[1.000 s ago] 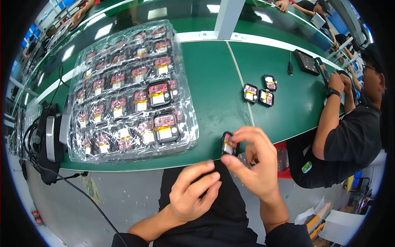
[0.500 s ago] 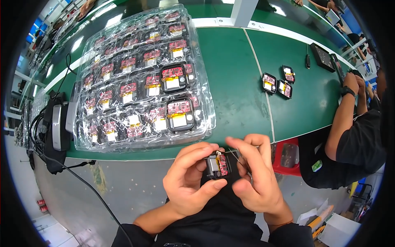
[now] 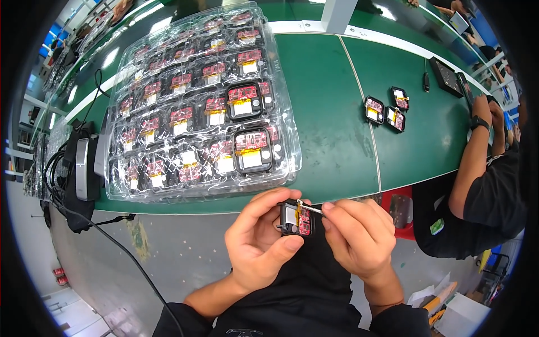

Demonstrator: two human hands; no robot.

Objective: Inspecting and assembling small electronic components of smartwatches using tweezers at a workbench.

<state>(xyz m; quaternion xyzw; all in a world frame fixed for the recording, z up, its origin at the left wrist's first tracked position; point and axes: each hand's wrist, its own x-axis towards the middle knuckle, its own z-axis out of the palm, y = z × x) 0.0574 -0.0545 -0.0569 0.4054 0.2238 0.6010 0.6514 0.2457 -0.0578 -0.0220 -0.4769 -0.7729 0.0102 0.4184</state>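
Left hand [image 3: 255,241]: fingers pinching the rim of an open black case [image 3: 289,214], thumb at its lower edge. Case is held over the lap, just off the near edge of the green tabletop [image 3: 328,140], red board [image 3: 305,223] showing inside. Right hand [image 3: 362,236]: fingers pinching a thin metal tool [image 3: 313,209], tip at the case's upper edge; can't tell if it's touching. Clear plastic tray [image 3: 288,147] of similar units at left; three loose cases [image 3: 395,118] grouped at right.
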